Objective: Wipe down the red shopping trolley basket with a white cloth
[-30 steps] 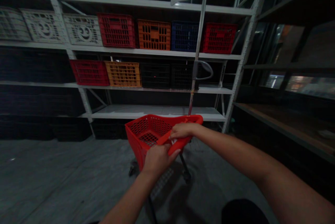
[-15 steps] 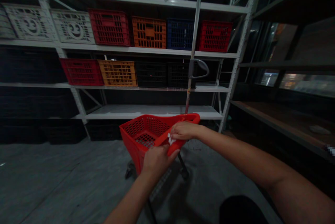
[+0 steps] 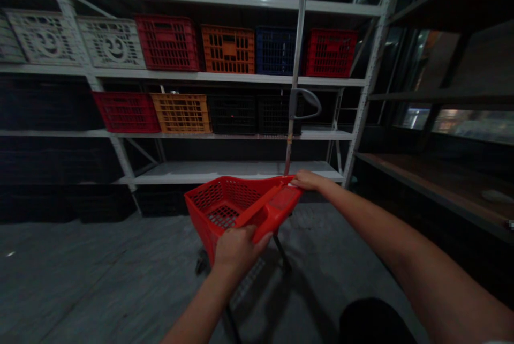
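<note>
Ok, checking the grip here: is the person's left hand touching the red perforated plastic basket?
Touching. The head view shows the left hand closed over the near edge of the red perforated plastic basket, thumb lying on it.

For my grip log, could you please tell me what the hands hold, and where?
The left hand grips the basket by its near rim; the right hand lies on its far right corner, grip unclear.

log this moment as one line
left hand: grips near rim of red basket | right hand: touches far rim corner | background: shelving with coloured crates
</note>
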The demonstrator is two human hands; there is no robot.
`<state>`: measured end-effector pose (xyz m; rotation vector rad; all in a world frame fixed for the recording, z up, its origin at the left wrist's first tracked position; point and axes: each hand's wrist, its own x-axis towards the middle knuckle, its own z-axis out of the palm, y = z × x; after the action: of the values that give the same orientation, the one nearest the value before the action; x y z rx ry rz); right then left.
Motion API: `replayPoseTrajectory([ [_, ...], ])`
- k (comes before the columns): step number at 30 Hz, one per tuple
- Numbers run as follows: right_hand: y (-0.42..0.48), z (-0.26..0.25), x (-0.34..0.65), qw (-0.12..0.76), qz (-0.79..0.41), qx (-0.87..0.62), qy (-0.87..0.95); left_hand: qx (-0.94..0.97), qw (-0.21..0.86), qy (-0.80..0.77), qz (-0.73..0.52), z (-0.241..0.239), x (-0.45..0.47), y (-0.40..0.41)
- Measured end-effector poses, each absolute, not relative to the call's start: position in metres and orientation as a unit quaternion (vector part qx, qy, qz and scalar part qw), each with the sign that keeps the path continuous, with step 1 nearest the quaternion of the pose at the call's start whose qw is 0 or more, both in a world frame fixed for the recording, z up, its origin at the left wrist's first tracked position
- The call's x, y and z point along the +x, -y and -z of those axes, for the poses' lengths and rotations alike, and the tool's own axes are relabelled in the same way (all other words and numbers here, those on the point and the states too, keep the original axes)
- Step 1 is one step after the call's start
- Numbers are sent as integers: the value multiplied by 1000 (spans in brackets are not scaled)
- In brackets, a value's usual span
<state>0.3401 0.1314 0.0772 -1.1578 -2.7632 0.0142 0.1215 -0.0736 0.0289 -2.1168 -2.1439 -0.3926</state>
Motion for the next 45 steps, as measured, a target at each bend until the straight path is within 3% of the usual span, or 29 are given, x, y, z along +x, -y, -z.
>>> replayPoseTrajectory([
  [5,-111,-50,361,181,10,-415,891,-702,60,699,124,-30,117,69],
  [10,-46,7,331,413,38,-413,811,-710,90,686,130,-28,115,63],
  [17,27,83,240,485,15,-448,751,-744,123,641,144,-25,110,55],
  [22,-54,57,259,540,-84,-567,616,-776,124,597,161,-21,93,52],
  [25,-99,42,291,566,-123,-566,587,-786,113,579,185,-18,80,51],
  [30,-100,40,322,544,-55,-548,633,-796,78,566,199,-20,55,53],
  [34,-72,20,336,470,33,-493,731,-806,61,564,168,-39,33,62],
  [41,-50,-29,304,293,50,-388,872,-721,179,644,184,-55,71,68],
  [45,-63,-43,263,213,-21,-378,901,-640,241,709,173,-37,101,56],
])
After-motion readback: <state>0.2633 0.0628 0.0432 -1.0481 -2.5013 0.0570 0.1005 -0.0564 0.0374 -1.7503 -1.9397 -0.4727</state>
